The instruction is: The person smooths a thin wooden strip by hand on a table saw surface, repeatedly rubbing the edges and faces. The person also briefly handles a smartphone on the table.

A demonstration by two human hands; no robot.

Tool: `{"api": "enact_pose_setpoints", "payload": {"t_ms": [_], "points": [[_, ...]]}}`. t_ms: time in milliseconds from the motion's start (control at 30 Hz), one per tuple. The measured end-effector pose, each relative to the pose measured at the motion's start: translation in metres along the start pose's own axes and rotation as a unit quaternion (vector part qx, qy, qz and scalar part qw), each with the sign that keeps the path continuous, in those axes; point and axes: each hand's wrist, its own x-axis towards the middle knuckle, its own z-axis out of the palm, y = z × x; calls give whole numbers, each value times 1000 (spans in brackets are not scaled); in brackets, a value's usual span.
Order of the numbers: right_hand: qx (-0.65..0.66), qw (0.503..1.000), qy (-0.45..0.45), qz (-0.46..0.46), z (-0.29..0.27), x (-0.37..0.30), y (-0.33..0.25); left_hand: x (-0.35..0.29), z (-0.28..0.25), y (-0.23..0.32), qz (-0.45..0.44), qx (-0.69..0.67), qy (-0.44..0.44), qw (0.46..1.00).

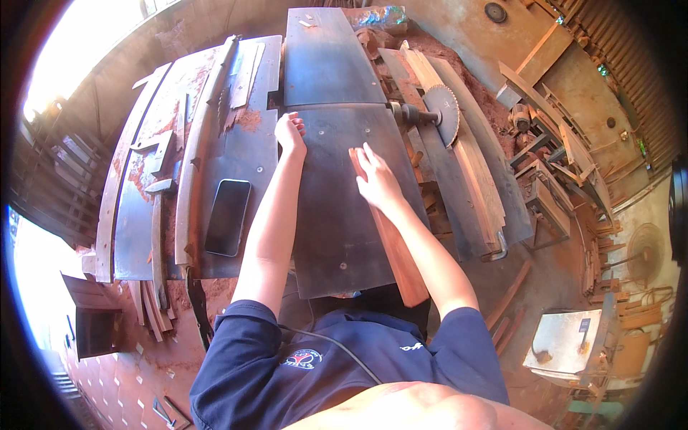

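Observation:
A reddish-brown wooden strip [398, 256] lies lengthwise on the dark metal machine table [333, 236], its near end jutting past the front edge toward my body. My right hand [378, 180] is laid over the strip near its far end, fingers stretched forward along it and thumb at its left side. Farther left, my left hand [290, 132] is at the table's left edge, its fingers curled in; whether anything is inside them is hidden. A round toothed saw blade [442, 116] on a spindle stands to the right of the table, apart from my right hand.
On the left bench lie a phone [228, 217], a hammer [159, 215], a long wooden bar [204, 154] and sawdust. Long planks [469, 168] lie beneath the saw blade. Wood pieces and a white-topped box [562, 342] stand at the right.

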Motion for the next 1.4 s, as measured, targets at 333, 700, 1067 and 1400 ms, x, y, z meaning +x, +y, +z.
{"api": "enact_pose_setpoints", "payload": {"t_ms": [333, 700, 1067, 1400], "points": [[-33, 999, 8, 29, 36, 131, 47, 4, 7, -5, 8, 8, 6, 1000], [-36, 995, 11, 96, 61, 237, 94, -30, 34, -7, 87, 444, 5, 892], [-57, 995, 30, 74, 78, 344, 127, -48, 47, -21, 178, 605, -58, 774], [-53, 991, 15, 120, 94, 454, 198, -51, 48, -12, 179, 559, -84, 805]]}}
